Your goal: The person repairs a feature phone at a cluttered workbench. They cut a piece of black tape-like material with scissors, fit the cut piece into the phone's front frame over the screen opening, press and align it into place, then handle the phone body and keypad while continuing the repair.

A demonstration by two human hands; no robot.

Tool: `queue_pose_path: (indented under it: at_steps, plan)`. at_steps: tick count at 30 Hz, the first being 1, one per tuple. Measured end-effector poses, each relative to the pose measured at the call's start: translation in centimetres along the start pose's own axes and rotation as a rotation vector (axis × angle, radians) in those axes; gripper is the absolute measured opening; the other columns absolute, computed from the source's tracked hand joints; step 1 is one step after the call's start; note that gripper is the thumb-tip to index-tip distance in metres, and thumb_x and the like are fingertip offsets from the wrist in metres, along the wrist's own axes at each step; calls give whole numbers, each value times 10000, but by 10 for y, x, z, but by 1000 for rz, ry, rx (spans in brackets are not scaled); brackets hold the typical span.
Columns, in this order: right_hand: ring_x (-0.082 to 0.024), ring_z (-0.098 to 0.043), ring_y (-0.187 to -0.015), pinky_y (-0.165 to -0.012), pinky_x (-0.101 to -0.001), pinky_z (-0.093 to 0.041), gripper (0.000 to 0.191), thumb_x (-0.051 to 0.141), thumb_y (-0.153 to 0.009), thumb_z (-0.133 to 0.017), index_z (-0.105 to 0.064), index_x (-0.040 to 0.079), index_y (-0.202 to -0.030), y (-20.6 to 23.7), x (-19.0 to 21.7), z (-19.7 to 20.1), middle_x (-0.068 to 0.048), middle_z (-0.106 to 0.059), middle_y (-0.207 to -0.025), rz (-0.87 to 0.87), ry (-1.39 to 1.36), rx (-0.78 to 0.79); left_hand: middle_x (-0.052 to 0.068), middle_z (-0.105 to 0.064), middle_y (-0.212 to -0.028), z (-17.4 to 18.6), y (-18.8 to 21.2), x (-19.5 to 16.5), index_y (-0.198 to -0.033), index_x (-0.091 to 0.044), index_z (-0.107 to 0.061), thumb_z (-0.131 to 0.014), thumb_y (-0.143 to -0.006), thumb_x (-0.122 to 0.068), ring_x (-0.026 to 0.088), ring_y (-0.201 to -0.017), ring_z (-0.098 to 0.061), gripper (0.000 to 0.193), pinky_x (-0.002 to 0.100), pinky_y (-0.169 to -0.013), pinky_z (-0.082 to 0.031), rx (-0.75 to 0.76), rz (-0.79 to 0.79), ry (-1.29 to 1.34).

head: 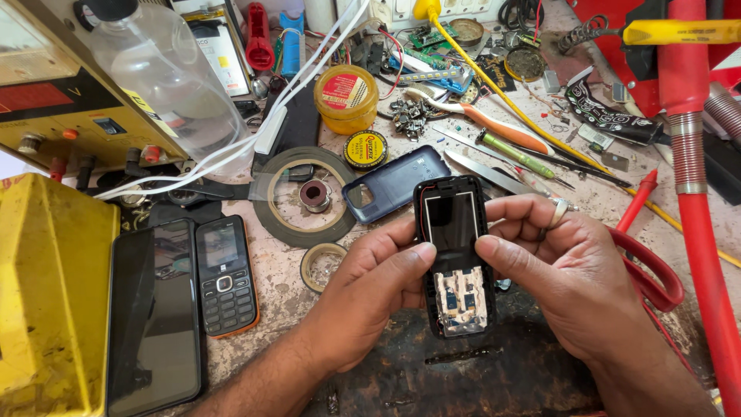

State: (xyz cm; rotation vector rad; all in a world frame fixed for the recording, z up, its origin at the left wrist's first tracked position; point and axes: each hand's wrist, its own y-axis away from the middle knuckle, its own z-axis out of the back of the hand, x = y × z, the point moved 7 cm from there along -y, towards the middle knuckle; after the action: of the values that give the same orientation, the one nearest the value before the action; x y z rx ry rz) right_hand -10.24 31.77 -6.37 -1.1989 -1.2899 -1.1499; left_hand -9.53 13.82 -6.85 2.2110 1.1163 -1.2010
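Left thumb tip (pixel 417 253) pressed against the left edge of an opened phone housing (pixel 454 255), remaining fingers curled behind and under it. Right thumb (pixel 502 255) set against the right edge at matching height, right fingers wrapped round the top corner, ring visible on one of them. Both hands closed on the same item — left hand (pixel 370 297) from the left, right hand (pixel 575 282) from the right.

Housing held upright and slightly above the bench, black, inner side up: empty rectangular window in the upper half, exposed metal contact plate in the lower half. Located centre frame, over a dark, stained work mat (pixel 463 371).

Just behind the housing, flat on the bench: dark blue phone back cover (pixel 394 184). Left of it, a large ring of dark tape (pixel 305 197) with a small solder spool inside, and a smaller pale tape ring (pixel 320 266) nearer the left hand. Further left, well apart from the hands: keypad phone with orange edge (pixel 225 274) beside a black touchscreen phone (pixel 153 313), then a yellow box (pixel 50 293).

Behind the right hand: tweezers, screwdrivers and an orange-handled tool (pixel 505 131). Red-handled scissors (pixel 656 274) partly under the right hand. Red hose (pixel 695 193) along the right edge. Yellow power supply (pixel 69 100) and clear plastic bottle (pixel 166 73) at upper left — cables strewn between.
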Motion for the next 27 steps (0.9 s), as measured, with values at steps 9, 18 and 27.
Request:
queue_pose_path:
  at_steps: [9,18,27]
  plan:
    - [-100,-658,-926,-836,-237,-549,368,-17,-851,-746,-648,-40,-1205,1,2,-2,-64,-707,-1038,69,8,10,-68,-665,-1122,0,0,-4,-1367,-25,-602,-564,-1042,-86,-29,-951,-563,332,179,-819,-492,-34,-102,-205]
    - [-103,-673,-842,-766,-248,-555,345,11,-854,-745,-662,-33,-1186,-2,-1,-5,-63,-723,-970,36,30,5,-38,-683,-1107,1,-1,-5,-1410,-34,-587,-558,-1046,-109,3,-916,-582,373,218,-791,-505,-49,-71,-167]
    - [-95,-634,-795,-721,-264,-542,292,93,-945,-721,-692,-40,-1203,14,2,-8,-31,-692,-927,8,-26,-15,1,-710,-1088,-9,13,-3,-1382,-34,-586,-557,-1023,-120,51,-949,-658,370,259,-816,-572,-96,-40,-64]
